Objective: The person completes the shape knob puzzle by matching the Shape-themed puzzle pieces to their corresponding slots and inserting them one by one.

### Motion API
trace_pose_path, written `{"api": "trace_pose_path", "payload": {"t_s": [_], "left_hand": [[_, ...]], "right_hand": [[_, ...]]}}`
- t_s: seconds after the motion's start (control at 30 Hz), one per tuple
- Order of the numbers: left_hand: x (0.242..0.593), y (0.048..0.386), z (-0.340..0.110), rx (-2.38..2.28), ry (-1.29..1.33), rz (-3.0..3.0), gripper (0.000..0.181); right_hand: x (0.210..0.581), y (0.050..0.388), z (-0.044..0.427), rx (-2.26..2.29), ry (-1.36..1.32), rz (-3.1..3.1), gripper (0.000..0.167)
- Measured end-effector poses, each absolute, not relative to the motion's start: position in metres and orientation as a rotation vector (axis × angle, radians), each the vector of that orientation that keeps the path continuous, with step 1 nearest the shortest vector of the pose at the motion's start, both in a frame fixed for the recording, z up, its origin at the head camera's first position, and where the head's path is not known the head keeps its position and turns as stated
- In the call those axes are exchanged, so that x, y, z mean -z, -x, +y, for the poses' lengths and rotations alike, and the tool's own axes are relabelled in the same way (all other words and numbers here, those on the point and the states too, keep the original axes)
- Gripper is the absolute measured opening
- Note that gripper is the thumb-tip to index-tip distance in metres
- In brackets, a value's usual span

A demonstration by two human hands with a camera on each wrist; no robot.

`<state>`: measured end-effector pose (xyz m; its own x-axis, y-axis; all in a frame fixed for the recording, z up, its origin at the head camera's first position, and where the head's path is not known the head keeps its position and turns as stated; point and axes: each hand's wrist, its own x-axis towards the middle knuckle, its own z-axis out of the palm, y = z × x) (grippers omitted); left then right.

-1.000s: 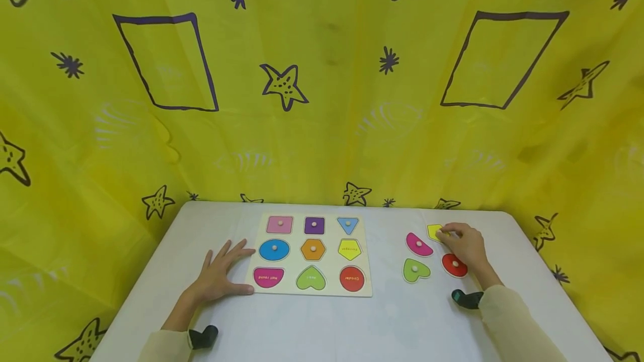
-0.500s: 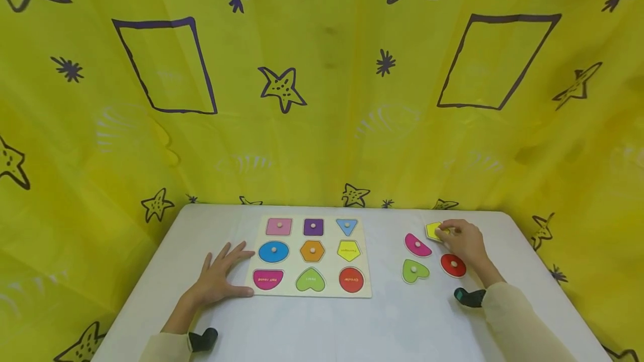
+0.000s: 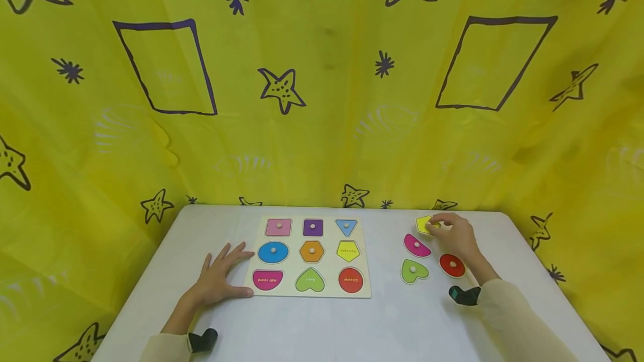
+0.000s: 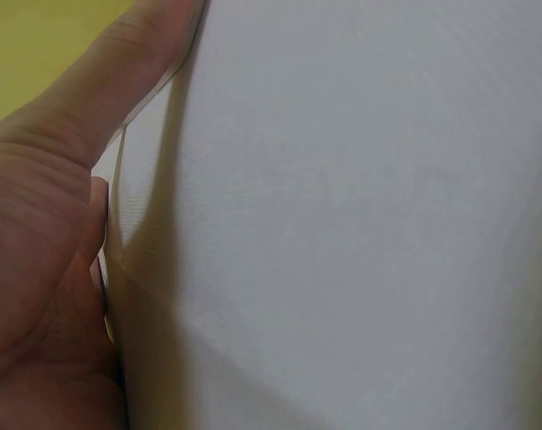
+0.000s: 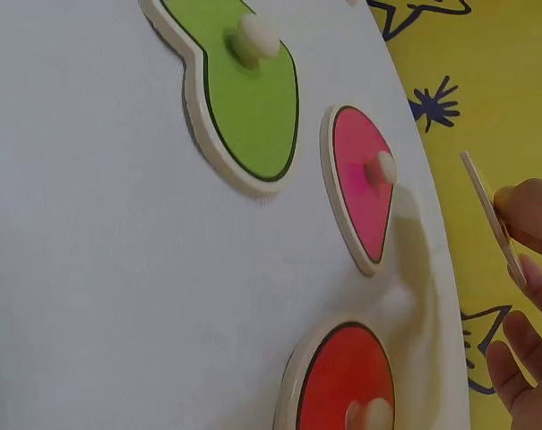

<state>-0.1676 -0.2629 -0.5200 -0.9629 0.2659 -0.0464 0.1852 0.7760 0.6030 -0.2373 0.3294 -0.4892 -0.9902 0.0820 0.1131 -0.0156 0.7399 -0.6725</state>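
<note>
My right hand (image 3: 457,237) pinches a yellow pentagon puzzle piece (image 3: 422,225) by its knob. In the right wrist view the piece (image 5: 492,215) appears edge-on, raised off the table. My left hand (image 3: 218,278) rests spread beside the wooden shape board (image 3: 331,284), its thumb and a fingertip at the left edge. Below the held piece lie a pink half-round piece (image 3: 416,245), a green heart piece (image 3: 413,271) and a red circle piece (image 3: 452,265), each with a knob.
Knobbed pieces fill the board's back row, plus the blue oval (image 3: 273,252) and orange hexagon (image 3: 312,251) places. Printed half-round, heart, circle and yellow pentagon (image 3: 348,251) places show no knobs. A yellow curtain (image 3: 322,144) hangs behind the white table (image 3: 322,328).
My right hand has lifted the yellow pentagon piece off the table and moved it a little to the left. The left hand and the board stay in place.
</note>
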Motion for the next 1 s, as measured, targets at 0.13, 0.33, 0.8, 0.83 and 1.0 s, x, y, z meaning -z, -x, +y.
{"api": "trace_pose_path", "payload": {"t_s": [0.13, 0.33, 0.8, 0.83, 1.0], "left_hand": [[0.521, 0.167, -0.264, -0.942, -0.364, 2.839, 0.092], [0.521, 0.167, -0.263, -0.945, -0.369, 2.842, 0.091], [0.521, 0.166, -0.264, -0.941, -0.387, 2.856, 0.091], [0.521, 0.167, -0.264, -0.938, -0.384, 2.856, 0.091], [0.520, 0.167, -0.264, -0.940, -0.382, 2.854, 0.091]], "right_hand": [[0.483, 0.238, 0.316, -1.080, -0.014, -2.780, 0.025], [0.475, 0.241, 0.296, -1.094, -0.097, -2.767, 0.023], [0.470, 0.248, 0.243, -1.191, -0.238, -2.721, 0.017], [0.469, 0.248, 0.238, -1.191, -0.253, -2.715, 0.016], [0.472, 0.247, 0.221, -1.220, -0.283, -2.706, 0.014]]}}
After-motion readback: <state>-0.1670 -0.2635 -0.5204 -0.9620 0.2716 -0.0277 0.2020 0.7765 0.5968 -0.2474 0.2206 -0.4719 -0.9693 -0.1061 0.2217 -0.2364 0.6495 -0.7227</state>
